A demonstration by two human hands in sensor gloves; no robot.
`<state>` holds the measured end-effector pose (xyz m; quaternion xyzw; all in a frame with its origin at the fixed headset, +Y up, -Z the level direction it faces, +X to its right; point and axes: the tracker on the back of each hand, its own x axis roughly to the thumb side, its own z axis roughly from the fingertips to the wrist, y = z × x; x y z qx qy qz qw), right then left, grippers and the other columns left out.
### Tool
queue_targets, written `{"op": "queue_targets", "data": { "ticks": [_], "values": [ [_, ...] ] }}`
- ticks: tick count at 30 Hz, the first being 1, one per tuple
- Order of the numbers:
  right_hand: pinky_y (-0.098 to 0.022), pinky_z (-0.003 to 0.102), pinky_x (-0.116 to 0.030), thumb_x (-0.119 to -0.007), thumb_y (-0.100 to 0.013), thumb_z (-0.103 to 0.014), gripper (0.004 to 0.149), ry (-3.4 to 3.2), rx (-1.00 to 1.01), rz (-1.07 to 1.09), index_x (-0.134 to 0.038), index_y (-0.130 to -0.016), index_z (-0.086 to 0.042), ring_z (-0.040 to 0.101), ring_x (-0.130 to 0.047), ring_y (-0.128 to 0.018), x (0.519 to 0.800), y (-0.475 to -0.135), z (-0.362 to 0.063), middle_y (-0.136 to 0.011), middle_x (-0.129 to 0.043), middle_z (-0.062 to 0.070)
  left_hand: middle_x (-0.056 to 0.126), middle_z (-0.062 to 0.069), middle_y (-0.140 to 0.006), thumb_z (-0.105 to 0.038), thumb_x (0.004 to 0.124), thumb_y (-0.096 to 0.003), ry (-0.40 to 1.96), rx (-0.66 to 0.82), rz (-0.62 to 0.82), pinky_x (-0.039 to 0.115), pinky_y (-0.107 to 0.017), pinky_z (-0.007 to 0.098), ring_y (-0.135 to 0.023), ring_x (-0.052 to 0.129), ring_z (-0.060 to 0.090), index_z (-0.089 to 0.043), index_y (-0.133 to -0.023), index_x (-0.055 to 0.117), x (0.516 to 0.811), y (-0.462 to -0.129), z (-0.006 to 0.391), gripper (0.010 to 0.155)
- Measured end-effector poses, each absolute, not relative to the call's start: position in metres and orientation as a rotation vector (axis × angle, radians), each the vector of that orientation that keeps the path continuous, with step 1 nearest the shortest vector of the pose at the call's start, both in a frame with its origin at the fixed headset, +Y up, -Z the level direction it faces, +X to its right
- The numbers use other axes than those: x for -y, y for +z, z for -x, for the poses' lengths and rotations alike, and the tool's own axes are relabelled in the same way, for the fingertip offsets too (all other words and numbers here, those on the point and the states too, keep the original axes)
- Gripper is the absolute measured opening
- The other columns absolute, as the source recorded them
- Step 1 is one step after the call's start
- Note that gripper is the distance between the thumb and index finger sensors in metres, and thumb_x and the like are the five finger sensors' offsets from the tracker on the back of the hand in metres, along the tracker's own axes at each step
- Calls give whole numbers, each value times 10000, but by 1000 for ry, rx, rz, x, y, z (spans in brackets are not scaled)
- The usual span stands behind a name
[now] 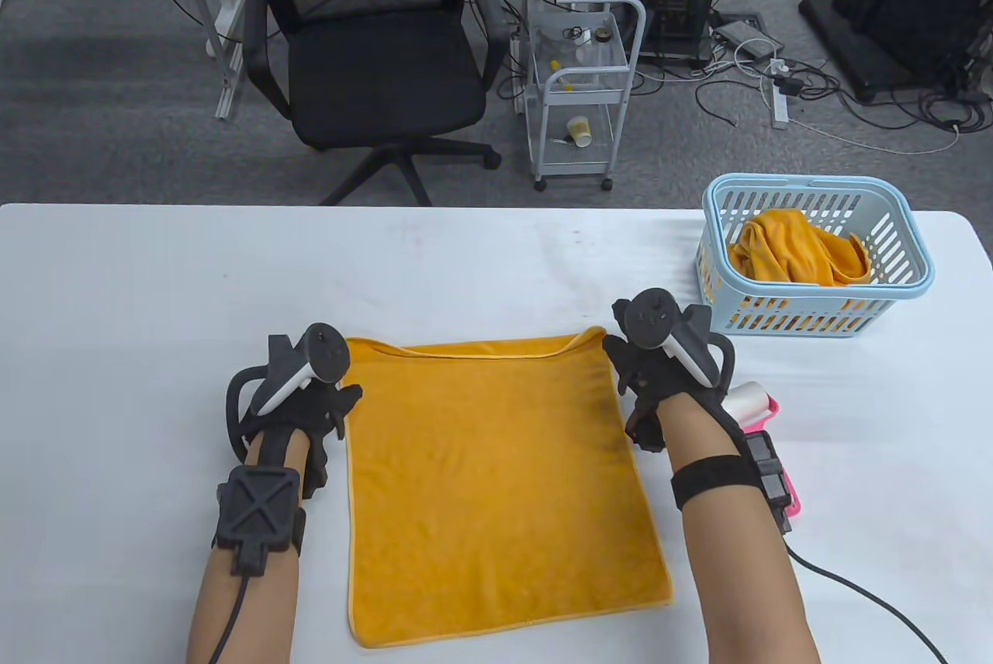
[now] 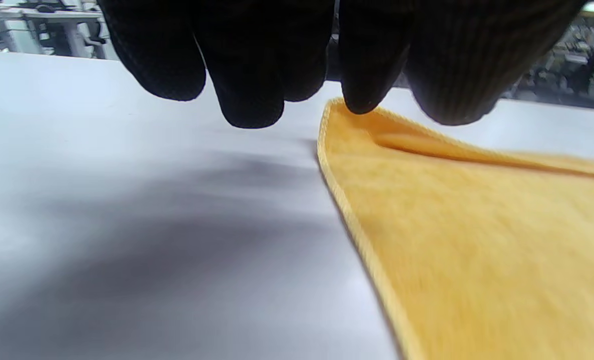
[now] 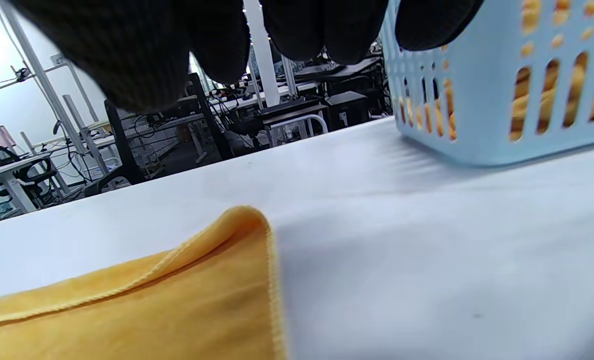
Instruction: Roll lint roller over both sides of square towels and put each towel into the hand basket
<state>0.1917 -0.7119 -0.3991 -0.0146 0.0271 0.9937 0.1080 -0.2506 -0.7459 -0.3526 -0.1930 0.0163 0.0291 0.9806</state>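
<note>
Plush square towel [image 1: 496,485] lies flat on our counter [image 1: 155,292].
Left hand [image 1: 310,404] pinches its far corner; right hand [image 1: 648,385] hovers relaxed, empty, near the slotted basket [image 1: 900,229].

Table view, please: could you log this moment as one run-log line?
towel: flat on table | left hand: at far-left corner | right hand: at far-right corner | lint roller: idle | basket: one towel inside

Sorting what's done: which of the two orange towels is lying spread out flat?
The orange towel on the table between both hands; the other towel sits crumpled in the blue basket.
</note>
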Motion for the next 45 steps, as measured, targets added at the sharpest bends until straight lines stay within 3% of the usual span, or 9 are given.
{"op": "queue_targets", "data": {
  "ticks": [7,16,19,25,28,31,38,40,45],
  "values": [
    [-694,683,-542,-855,-419,-619,943,3118,-126,49,-448,-1129,-150,480,-483,-1057,706,-349,-249,-1159,-436,183,531,43,-1207,-627,815,-411,-117,189,506,620,-734,647,-1045,754,379,-371,-1048,608,753,-284,229,717],
    [-620,703,-610,-852,-413,-683,1146,3157,-583,482,-340,-1105,74,616,-533,-968,741,-316,-322,-1084,-413,375,367,93,-1230,-681,860,-338,-158,243,611,576,-739,670,-1077,612,406,-312,-1104,417,783,-251,218,959],
    [-598,690,-649,-834,-438,-673,1098,3177,-650,581,-399,-1094,92,620,-598,-936,754,-315,-326,-1058,-473,390,344,91,-1225,-668,877,-331,-179,248,608,559,-740,675,-1066,594,404,-308,-1100,409,784,-250,217,969],
    [-566,636,-732,-810,-521,-496,636,3137,-495,732,-732,-989,-72,509,-786,-879,773,-320,-322,-994,-730,258,378,104,-1220,-653,888,-327,-214,261,589,562,-736,681,-1054,628,413,-294,-1095,435,784,-249,213,961],
    [-539,612,-775,-820,-519,-463,587,3092,-434,726,-752,-963,-87,474,-853,-835,769,-323,-314,-952,-788,241,385,106,-1220,-651,891,-326,-212,261,586,561,-736,682,-1053,632,415,-291,-1094,443,786,-250,213,959],
    [-519,604,-797,-858,-509,-425,567,3074,-346,602,-755,-963,-103,470,-887,-800,757,-324,-292,-931,-810,240,390,105,-1220,-651,893,-324,-213,261,584,562,-735,682,-1051,638,413,-292,-1093,446,786,-250,213,959],
    [-539,598,-795,-860,-503,-411,559,3061,-337,-237,-712,-997,-197,446,-892,-815,729,-298,-155,-956,-802,189,401,109,-1219,-649,895,-323,-218,263,580,561,-734,686,-1050,646,416,-285,-1092,456,786,-250,212,957],
    [-542,588,-801,-859,-498,-421,559,3089,-321,-541,-716,-994,-205,434,-897,-817,729,-278,-99,-956,-807,178,403,109,-1218,-650,894,-324,-220,263,579,560,-735,686,-1049,647,416,-288,-1092,455,786,-250,212,956],
    [-545,579,-803,-860,-493,-430,563,3062,-389,-892,-719,-990,-206,420,-901,-817,748,-248,-26,-953,-815,162,400,109,-1218,-649,895,-323,-217,262,578,559,-734,686,-1049,645,416,-286,-1092,454,787,-250,212,958]
  ]
}}
